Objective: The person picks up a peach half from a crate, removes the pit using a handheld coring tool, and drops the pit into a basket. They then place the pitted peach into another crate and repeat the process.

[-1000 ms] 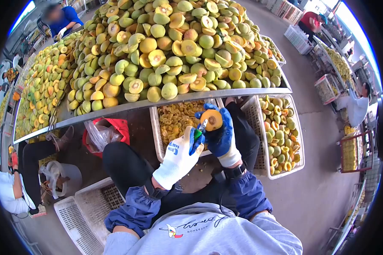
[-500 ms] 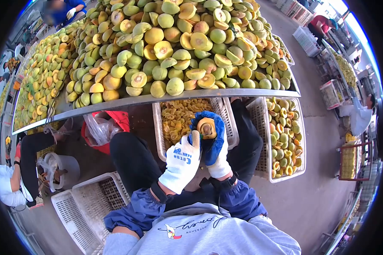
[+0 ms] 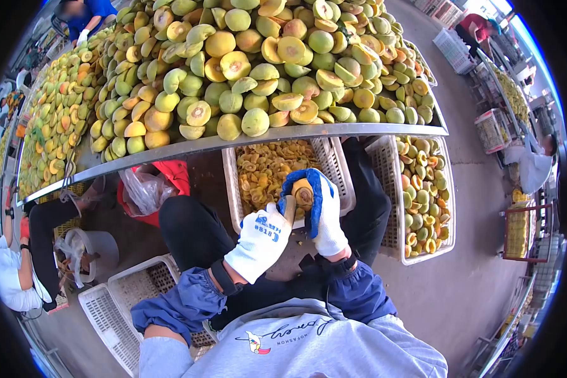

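My left hand (image 3: 260, 238), in a white glove, is closed round a short wooden-looking handle (image 3: 290, 208) whose tip meets the fruit. In my right hand (image 3: 323, 211), in a white glove with blue coating, is a yellow fruit half (image 3: 303, 194), its brownish middle facing up. Both hands are close together over the near edge of a white crate (image 3: 234, 189) of small yellow fruit pieces (image 3: 268, 170). Whether a blade is on the handle cannot be made out.
A metal-edged table (image 3: 264, 135) heaped with fruit halves (image 3: 233, 66) spans the front. Right stands a crate of halves (image 3: 450, 208). Left are a red bag (image 3: 181, 178), a bucket (image 3: 101, 249) and white crates (image 3: 110, 321). People sit at both sides.
The fruit half has tilted and my right hand has turned round it, showing more of its white back. My left hand has shifted slightly left and down with the handle. The view has moved a little.
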{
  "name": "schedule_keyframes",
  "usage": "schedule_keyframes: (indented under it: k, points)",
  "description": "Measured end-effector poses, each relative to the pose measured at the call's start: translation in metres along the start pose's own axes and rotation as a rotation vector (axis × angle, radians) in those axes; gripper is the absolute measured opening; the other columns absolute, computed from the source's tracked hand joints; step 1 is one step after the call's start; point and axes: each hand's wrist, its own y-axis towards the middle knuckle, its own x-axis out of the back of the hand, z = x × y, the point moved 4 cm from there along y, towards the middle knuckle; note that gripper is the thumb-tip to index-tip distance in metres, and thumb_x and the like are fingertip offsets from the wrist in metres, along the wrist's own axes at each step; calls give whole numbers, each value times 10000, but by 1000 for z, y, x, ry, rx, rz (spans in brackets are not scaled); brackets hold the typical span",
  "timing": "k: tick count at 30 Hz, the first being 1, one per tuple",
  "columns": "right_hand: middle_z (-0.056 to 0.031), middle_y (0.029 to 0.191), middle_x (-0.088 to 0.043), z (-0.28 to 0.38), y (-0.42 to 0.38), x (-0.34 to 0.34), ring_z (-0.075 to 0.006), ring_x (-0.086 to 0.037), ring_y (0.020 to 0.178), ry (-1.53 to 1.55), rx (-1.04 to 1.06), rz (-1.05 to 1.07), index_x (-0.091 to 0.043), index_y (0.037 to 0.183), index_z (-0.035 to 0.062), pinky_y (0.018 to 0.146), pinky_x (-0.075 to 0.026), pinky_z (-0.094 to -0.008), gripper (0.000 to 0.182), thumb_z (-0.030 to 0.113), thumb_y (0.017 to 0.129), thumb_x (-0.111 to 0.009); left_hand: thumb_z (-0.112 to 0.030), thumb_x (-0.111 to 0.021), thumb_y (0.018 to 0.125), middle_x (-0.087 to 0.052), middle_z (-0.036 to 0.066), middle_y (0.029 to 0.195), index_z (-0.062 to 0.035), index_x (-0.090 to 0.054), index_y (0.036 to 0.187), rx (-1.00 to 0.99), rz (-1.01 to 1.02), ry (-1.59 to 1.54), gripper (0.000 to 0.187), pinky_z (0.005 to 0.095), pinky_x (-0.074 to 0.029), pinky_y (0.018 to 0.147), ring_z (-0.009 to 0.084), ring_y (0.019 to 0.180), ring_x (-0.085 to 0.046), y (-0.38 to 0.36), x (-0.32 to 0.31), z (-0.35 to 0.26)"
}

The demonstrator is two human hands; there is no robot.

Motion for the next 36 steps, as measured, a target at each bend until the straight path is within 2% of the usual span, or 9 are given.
schedule_keyframes:
  k: [10, 13, 15, 20, 27, 29, 32, 34, 36]
  points:
    - [-131, 1017, -622, -8, -10, -12, -248, -622, 914, 463, -86, -65, -564, 1100, 9, 855, -526, -347, 390, 368, 1023, -434, -173, -567, 885, -610, 130, 827, -43, -550, 1094, 146, -86, -107, 247, 367, -523, 508, 252, 621, -666, 3, 0, -1]
    - [-125, 1017, -616, 3, -13, -16, -245, -620, 907, 369, -61, -46, -563, 1099, 12, 850, -527, -348, 384, 367, 1023, -438, -137, -524, 934, -622, 159, 810, -24, -552, 1060, 123, -104, -102, 171, 404, -513, 511, 308, 651, -655, 6, 12, 2]
    - [-85, 981, -636, 6, -15, -16, -186, -618, 902, 329, -34, -70, -589, 1069, 17, 844, -510, -322, 348, 336, 1017, -460, -128, -524, 925, -628, 169, 785, -30, -533, 1087, 120, -66, -191, 190, 417, -518, 531, 320, 658, -655, 7, 15, 5]
    - [-74, 878, -629, 1, -8, -12, -159, -606, 756, 137, 74, -136, -591, 1019, 12, 716, -517, -289, 324, 316, 1017, -479, -114, -587, 857, -615, 221, 752, 133, -374, 1326, 8, 13, -496, 571, 437, -468, 558, 362, 649, -619, 6, -2, 4]
    - [-92, 877, -638, 7, 5, -9, -165, -605, 746, 90, 127, -42, -614, 950, -16, 721, -504, -293, 332, 287, 1004, -490, -108, -642, 818, -612, 259, 866, 132, -465, 1254, -145, -182, -541, 528, 396, -472, 636, 328, 715, -575, 3, -2, 8]
    - [-97, 858, -639, 3, 11, -6, -164, -601, 773, -65, 364, -162, -622, 892, -35, 748, -477, -301, 365, 291, 998, -496, -190, -631, 851, -606, 249, 841, 78, -387, 1338, -86, -68, -599, 607, 478, -492, 680, 411, 798, -615, 8, -4, 8]
    - [-105, 818, -642, 0, 14, -1, -176, -609, 724, 29, 277, -191, -626, 872, -36, 693, -491, -298, 404, 324, 1002, -498, -206, -637, 852, -608, 257, 852, 79, -385, 1337, -1, -66, -679, 616, 475, -492, 683, 413, 802, -614, 9, -12, 5]
    - [-122, 800, -625, -13, 22, 4, -200, -596, 664, 175, -34, -106, -593, 848, -16, 637, -494, -312, 424, 340, 1016, -434, -210, -636, 851, -607, 268, 865, 86, -376, 1343, 15, 29, -725, 631, 482, -490, 695, 424, 815, -610, 15, -15, 8]
    - [-125, 780, -620, -12, 26, 3, -201, -593, 652, 144, -23, -79, -592, 843, -17, 622, -492, -313, 435, 347, 1017, -431, -214, -636, 850, -605, 279, 878, 93, -367, 1350, 34, 109, -765, 645, 489, -487, 707, 436, 827, -605, 23, -17, 15]
